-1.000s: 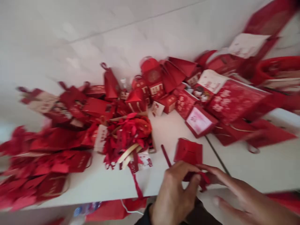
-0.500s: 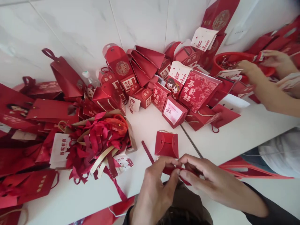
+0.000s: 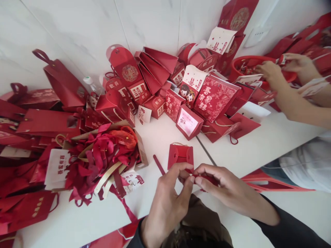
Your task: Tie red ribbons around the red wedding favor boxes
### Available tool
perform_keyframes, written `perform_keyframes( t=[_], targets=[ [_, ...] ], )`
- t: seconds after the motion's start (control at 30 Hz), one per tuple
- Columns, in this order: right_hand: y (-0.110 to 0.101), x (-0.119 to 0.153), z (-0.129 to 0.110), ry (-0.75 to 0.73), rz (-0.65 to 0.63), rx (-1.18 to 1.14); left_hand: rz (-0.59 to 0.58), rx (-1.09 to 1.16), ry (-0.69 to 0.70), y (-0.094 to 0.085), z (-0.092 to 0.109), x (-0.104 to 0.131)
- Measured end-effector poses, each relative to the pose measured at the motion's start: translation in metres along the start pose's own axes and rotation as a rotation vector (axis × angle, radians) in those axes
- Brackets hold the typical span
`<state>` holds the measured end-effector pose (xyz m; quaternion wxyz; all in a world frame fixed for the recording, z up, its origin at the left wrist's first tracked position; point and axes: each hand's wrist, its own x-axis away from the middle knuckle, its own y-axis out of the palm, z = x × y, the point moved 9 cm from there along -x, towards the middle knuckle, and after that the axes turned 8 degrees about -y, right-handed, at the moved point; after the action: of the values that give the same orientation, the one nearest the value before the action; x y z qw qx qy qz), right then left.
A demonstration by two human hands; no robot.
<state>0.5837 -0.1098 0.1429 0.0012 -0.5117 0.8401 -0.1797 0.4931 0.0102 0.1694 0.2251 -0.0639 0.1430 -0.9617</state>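
Note:
My left hand [image 3: 171, 198] and my right hand [image 3: 227, 187] meet over the table's near edge, fingertips pinched together. Between them is a short piece of red ribbon [image 3: 212, 179], mostly covered by the fingers. Just beyond the fingertips stands a small red gift box [image 3: 181, 153] with curved, open flaps on top and a cord behind. Left of that box a dark red strip [image 3: 158, 164] lies on the white table, its near end close to my left hand. Farther left, a cardboard box [image 3: 141, 151] overflows with red and cream ribbons [image 3: 103, 151].
Red gift boxes [image 3: 217, 98] and bags [image 3: 62, 82] crowd the table along the tiled wall. A small box with a pink panel [image 3: 188, 122] stands ahead. At right, another person's hands [image 3: 271, 72] work over a red basin [image 3: 238, 63]. A seam crosses the white table [image 3: 155, 137].
The view has shifted slightly, so things sit a little farther left. My hands have moved a bit toward the small box, still pinching the red ribbon; my right fingers have turned slightly.

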Motion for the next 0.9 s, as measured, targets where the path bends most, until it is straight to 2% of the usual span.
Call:
perform_keyframes(
  t=[0.03, 0.1, 0.17, 0.2, 0.3, 0.43, 0.67, 0.9],
  targets=[
    [-0.002, -0.002, 0.000, -0.013, 0.017, -0.013, 0.031, -0.048, 0.050, -0.002, 0.004, -0.001],
    [-0.012, -0.006, 0.005, 0.014, 0.086, -0.032, 0.169, -0.202, 0.166, -0.012, 0.012, -0.004],
    [-0.027, -0.009, 0.012, 0.048, 0.209, -0.020, 0.297, -0.390, 0.266, -0.018, 0.018, -0.008],
    [-0.033, -0.009, 0.014, 0.060, 0.257, -0.018, 0.319, -0.473, 0.300, -0.017, 0.019, -0.011],
    [-0.040, -0.012, 0.019, 0.079, 0.335, -0.048, 0.260, -0.606, 0.335, -0.006, 0.012, -0.024],
    [-0.033, -0.019, 0.023, 0.088, 0.351, -0.104, 0.184, -0.601, 0.281, 0.006, -0.001, -0.034],
    [-0.021, -0.035, 0.027, 0.053, 0.346, -0.125, 0.169, -0.524, 0.229, 0.008, -0.007, -0.037],
    [-0.020, -0.035, 0.025, 0.043, 0.311, -0.091, 0.168, -0.432, 0.239, 0.013, -0.006, -0.041]
  ],
)
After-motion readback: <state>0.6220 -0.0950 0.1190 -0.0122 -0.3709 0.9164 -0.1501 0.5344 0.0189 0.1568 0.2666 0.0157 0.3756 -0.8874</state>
